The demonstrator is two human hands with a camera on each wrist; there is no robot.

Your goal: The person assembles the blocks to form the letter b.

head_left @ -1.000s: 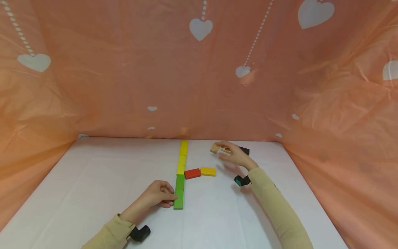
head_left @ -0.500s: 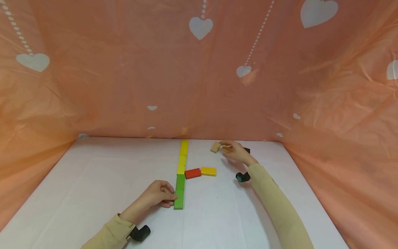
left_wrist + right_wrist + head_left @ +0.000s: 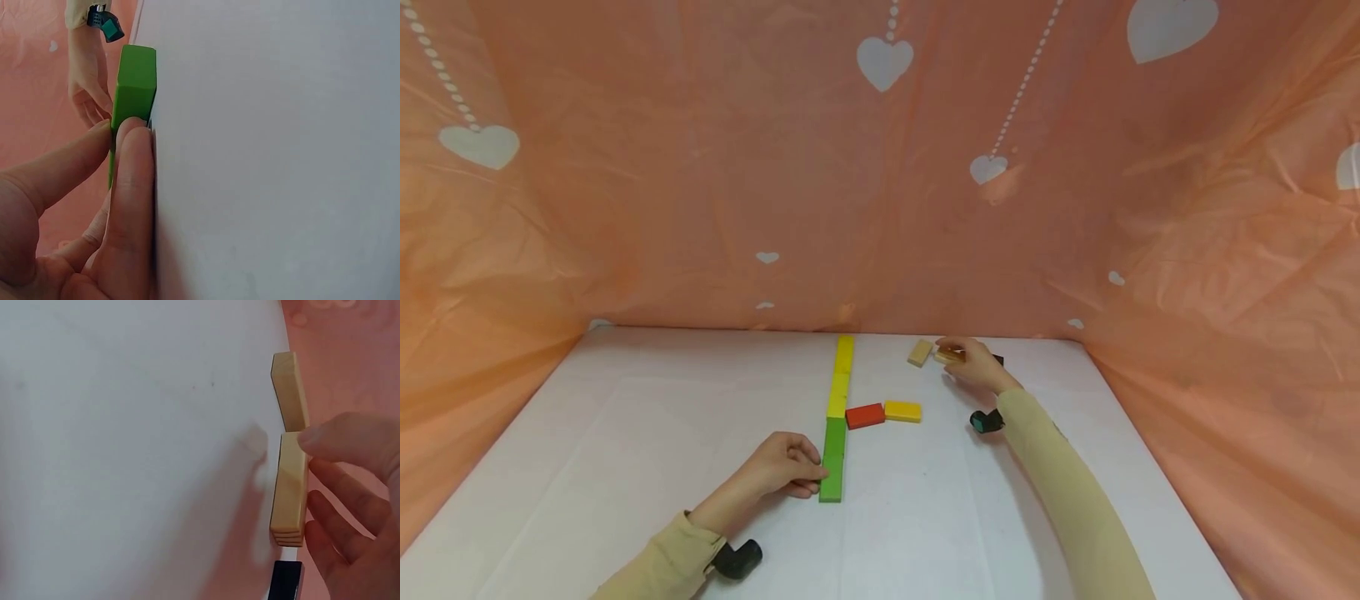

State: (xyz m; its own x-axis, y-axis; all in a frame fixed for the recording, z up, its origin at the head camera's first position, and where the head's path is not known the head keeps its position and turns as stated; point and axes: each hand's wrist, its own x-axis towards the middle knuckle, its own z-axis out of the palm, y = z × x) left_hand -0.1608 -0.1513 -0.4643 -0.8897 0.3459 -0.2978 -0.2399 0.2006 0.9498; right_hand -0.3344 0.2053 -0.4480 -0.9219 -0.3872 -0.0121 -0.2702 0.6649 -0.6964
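Observation:
My left hand is at the near end of a row of blocks, its thumb and fingertips on the nearer green block. Its thumb lies at the block's top edge and its fingers along the side, as the left wrist view shows. Further back on the right, my right hand holds a plain wooden block between thumb and fingers. Left of that, a second plain wooden block lies at an angle. A black block sits on the other side, mostly behind the hand in the head view.
Beyond the nearer block, the row runs away through another green block and two yellow blocks. From its right side branch a red block and an orange-yellow block. A pinkish-orange curtain hangs behind the white table.
My right hand has shifted a little right, off the angled wooden block, and its fingers have come together around the other wooden block. The left hand stays in place on the green block.

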